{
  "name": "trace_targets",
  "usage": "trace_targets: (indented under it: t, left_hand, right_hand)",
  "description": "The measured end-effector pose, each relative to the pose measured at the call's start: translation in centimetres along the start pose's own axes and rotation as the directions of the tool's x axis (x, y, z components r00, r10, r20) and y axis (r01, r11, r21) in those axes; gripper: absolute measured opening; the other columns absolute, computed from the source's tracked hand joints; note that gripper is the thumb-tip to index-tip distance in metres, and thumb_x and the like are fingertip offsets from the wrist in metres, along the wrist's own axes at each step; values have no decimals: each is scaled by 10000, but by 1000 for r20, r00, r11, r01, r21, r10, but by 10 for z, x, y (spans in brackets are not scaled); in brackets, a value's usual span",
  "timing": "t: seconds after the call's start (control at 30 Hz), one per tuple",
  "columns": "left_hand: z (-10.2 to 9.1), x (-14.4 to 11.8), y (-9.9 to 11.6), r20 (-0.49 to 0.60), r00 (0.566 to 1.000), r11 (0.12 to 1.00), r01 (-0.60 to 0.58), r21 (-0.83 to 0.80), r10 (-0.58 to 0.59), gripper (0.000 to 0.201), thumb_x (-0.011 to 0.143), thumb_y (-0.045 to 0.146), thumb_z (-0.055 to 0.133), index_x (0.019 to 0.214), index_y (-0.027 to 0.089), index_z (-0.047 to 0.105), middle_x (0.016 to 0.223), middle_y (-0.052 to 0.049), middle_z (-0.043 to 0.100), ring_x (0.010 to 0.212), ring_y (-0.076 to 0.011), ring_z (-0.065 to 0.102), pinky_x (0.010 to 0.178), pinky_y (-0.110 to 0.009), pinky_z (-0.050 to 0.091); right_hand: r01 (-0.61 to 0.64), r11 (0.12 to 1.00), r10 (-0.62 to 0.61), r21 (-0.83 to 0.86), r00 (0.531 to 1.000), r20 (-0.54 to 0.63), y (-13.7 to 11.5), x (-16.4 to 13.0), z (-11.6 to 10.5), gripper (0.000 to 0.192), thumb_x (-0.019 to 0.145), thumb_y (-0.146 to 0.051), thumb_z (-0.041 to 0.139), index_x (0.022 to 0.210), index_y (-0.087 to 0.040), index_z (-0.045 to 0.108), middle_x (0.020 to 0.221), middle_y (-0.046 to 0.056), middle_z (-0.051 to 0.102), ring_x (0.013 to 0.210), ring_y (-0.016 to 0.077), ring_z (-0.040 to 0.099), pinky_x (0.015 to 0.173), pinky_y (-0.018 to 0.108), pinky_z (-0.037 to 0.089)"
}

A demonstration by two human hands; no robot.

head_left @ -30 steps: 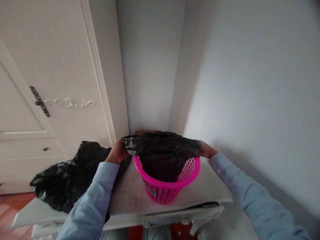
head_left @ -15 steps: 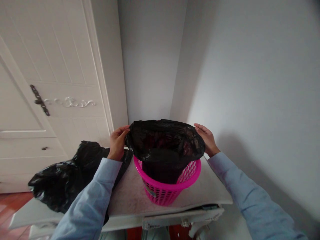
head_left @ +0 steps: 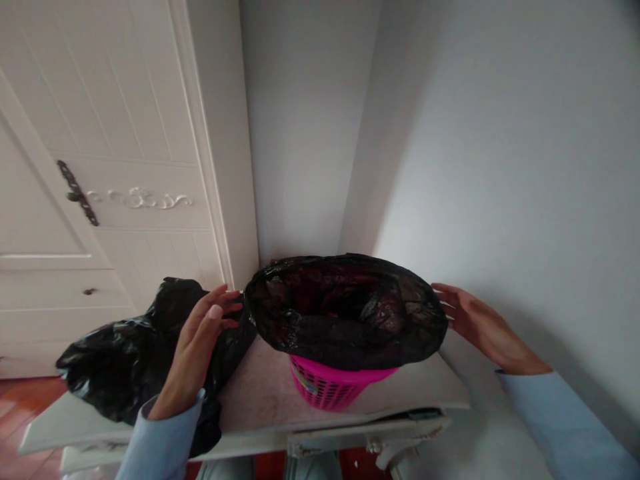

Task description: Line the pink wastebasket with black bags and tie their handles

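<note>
I can read no words, numbers or brand names on my feed. A small, pale label-like patch (head_left: 306,383) sits on the side of the pink basket (head_left: 341,395), left of its middle as I see it, below the black bag (head_left: 350,348); it's too small and blurred for me to decipher.

Dim, soft light casts blurry shadows on the wall (head_left: 520,180).

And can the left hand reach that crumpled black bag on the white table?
Probably yes: the left hand looks open beside the black liner, and the crumpled black bag shows right behind that hand, with nothing seen blocking the way.
</note>
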State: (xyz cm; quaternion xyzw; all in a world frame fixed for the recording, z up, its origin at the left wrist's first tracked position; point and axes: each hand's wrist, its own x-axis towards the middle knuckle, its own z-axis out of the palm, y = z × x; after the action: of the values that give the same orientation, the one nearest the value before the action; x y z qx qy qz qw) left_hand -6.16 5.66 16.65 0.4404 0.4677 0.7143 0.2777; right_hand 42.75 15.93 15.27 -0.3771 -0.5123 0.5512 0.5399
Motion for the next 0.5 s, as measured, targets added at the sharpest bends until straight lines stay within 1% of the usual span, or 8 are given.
trace_targets:
  t: [0.03,0.1,0.13,0.2,0.27,0.33,0.43,0.5]
  left_hand:
    - [2,-1,2,36,999,999,39,23,-40,717,741,670,777,1284,212,679,1229,-111,711,1028,-239,679,730,-282,578]
    - [9,0,6,81,991,991,98,91,-105,737,695,663,817,1243,186,697,1125,-110,729,943,-236,688,671,-282,577]
    - [13,2,7,99,987,986,113,122,-126,715,675,646,837,1193,169,714,1030,-99,736,857,-220,685,626,-274,564]
    - [20,8,10,116,983,979,125,163,-145,617,641,604,868,1029,143,737,808,-59,709,675,-174,643,539,-250,520]
    - [24,14,12,84,987,979,123,161,-138,508,605,551,890,860,150,708,628,-13,639,542,-141,580,469,-226,466]
    - [24,17,14,6,993,986,118,115,-120,434,582,493,893,754,175,653,546,13,599,480,-131,550,431,-214,435]
    - [19,15,17,-119,990,996,77,36,-72,354,600,431,866,676,185,623,523,27,583,457,-114,520,414,-201,410]
    - [15,10,17,-171,985,999,39,12,-36,314,627,404,851,653,185,628,524,29,575,465,-106,506,414,-197,393]
  right_hand:
    - [-82,996,83,-21,996,43,2,-2,-3,572,731,-658,828,1161,-287,760,1169,91,717,980,236,690,801,333,616]
    - [-209,976,214,-56,970,115,3,-7,-2,561,706,-658,846,1081,-249,763,1047,105,732,884,250,698,699,349,617]
    - [-243,968,249,-62,961,122,1,-9,2,542,676,-631,878,1023,-231,761,950,94,729,805,231,690,643,326,603]
    - [-262,964,265,-48,962,62,-6,-12,13,517,586,-545,955,914,-206,744,803,54,694,674,176,647,577,273,568]
    - [-246,969,245,-10,968,-46,-16,-13,27,539,478,-460,1011,857,-197,731,766,25,672,645,143,627,587,249,567]
    - [-196,981,195,5,973,-124,-26,-11,38,548,422,-435,1024,797,-185,712,736,12,650,599,114,589,532,214,527]
    - [-58,998,49,-35,973,-223,-34,-8,45,531,416,-418,1012,755,-174,684,607,-18,568,453,53,427,390,171,334]
    - [18,999,-32,-47,954,-299,-33,-9,44,539,418,-392,999,810,-185,690,517,-51,484,412,47,355,376,177,265]
